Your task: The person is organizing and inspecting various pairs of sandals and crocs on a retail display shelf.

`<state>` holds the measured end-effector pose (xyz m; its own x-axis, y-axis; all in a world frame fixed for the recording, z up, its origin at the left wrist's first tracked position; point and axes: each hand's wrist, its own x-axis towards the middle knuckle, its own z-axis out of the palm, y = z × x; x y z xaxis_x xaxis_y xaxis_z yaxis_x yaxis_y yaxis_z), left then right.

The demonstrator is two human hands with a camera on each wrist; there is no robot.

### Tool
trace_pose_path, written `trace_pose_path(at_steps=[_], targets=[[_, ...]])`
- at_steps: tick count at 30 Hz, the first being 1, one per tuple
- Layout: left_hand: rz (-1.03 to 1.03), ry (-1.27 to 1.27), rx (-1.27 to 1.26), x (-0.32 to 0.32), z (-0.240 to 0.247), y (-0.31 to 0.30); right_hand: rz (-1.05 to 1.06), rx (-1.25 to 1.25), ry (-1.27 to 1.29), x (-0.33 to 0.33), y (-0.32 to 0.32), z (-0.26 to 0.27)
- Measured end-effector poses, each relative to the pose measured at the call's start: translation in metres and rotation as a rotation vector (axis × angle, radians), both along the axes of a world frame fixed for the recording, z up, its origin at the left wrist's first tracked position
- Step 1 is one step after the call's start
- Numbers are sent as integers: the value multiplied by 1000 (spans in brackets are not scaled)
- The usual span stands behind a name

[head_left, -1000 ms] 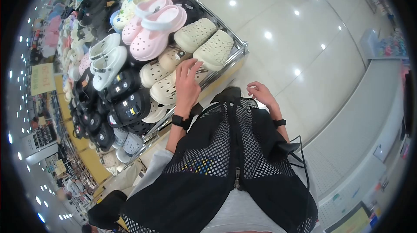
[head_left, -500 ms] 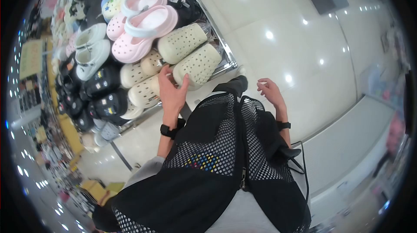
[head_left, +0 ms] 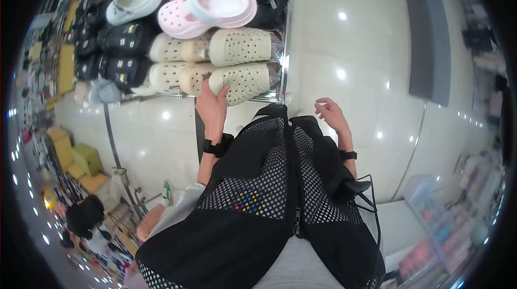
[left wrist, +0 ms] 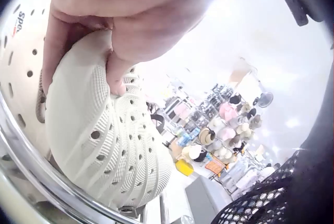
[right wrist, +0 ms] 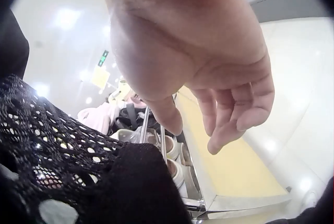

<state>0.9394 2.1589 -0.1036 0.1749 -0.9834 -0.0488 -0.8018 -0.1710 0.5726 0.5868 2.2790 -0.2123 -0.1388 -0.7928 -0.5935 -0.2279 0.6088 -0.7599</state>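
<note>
My left hand (head_left: 211,107) pinches one end of a cream clog (head_left: 250,80) on the near edge of a shoe display. In the left wrist view the thumb lies on its ridged, holed upper (left wrist: 130,145), while the other fingers go round the far side, partly hidden. Its matching cream clog (head_left: 237,46) lies just behind it. To the left are a tan clog (head_left: 193,78) and an off-white clog with dark lettering (head_left: 164,78). Over the floor, my right hand (head_left: 333,114) hangs with loosely bent fingers and holds nothing.
A metal rail (head_left: 286,68) edges the display. Pink clogs (head_left: 180,17), black clogs (head_left: 123,71) and white clogs (head_left: 134,3) crowd it. A grey bench-like block (head_left: 428,41) stands on the shiny floor at right. Another person's leg (head_left: 153,221) shows at lower left.
My left hand has moved from the lettered off-white clog to the near cream clog and taken hold of its end. The head view has turned; the right hand still hangs free.
</note>
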Motion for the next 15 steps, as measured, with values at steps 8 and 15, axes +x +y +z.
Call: trace_pose_path(at_steps=[8, 15], targets=[[-111, 313, 101, 8, 17, 11, 359, -24, -38, -36, -61, -1], [316, 26, 45, -57, -13, 73, 472, -21, -10, -123, -96, -3]])
